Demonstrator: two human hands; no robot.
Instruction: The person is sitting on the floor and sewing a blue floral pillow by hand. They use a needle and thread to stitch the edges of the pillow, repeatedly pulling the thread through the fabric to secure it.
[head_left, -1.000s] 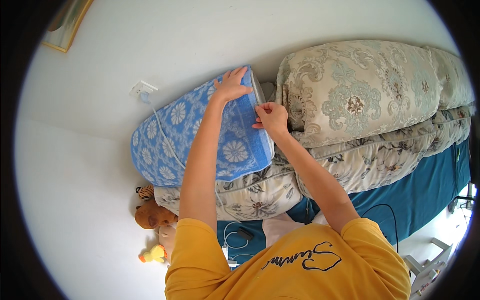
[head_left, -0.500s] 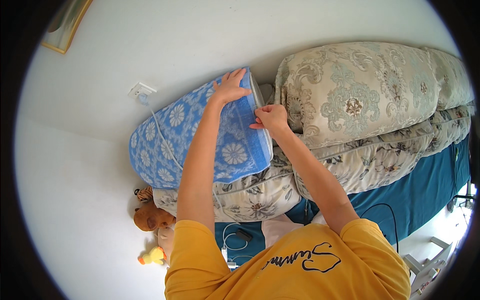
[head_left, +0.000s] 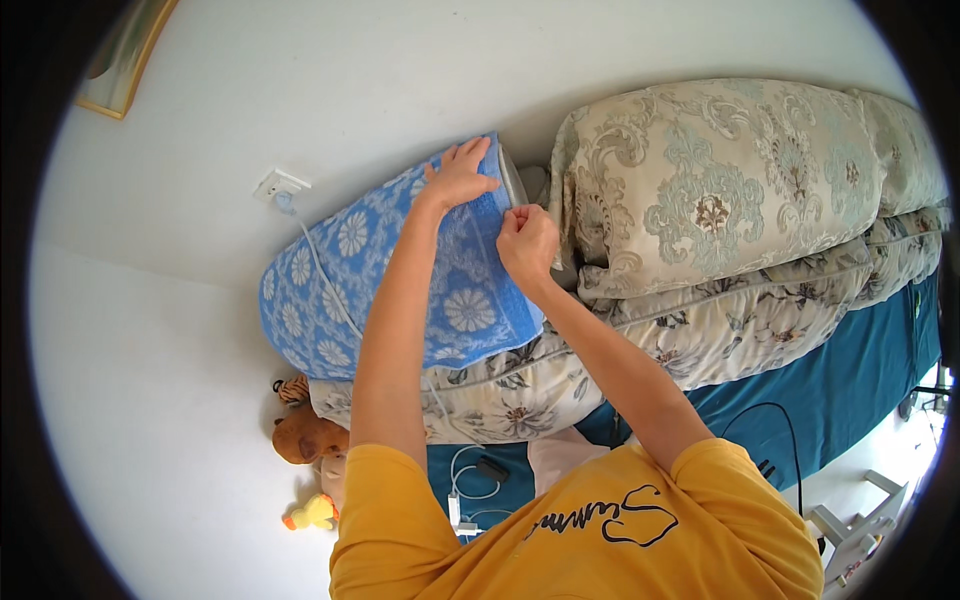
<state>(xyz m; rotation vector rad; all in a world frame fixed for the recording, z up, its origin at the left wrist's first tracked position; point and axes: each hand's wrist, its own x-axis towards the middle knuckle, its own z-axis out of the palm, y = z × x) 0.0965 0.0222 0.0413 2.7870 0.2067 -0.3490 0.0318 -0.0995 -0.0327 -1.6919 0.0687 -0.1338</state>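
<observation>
A blue pillow [head_left: 465,270] with white flowers in a terry-like cover leans on the stacked bedding by the wall. My left hand [head_left: 461,178] lies with spread fingers on its upper part, near the end with a pale edge [head_left: 508,172]. At that same end, lower down, my right hand [head_left: 527,242] is closed, its thumb and fingers drawn together against the edge. What it grips is hidden behind the knuckles.
To the right lies a large beige damask pillow [head_left: 720,190], atop floral bedding [head_left: 720,335] on a teal sheet [head_left: 850,370]. A white cable runs across the blue pillow from a wall socket [head_left: 283,186]. Plush toys [head_left: 308,435] sit at the left; a black cable [head_left: 790,430] curves at the right.
My right hand has turned and its fingers, partly stretched before, have curled in at the pillow's edge. My left hand has stayed in place.
</observation>
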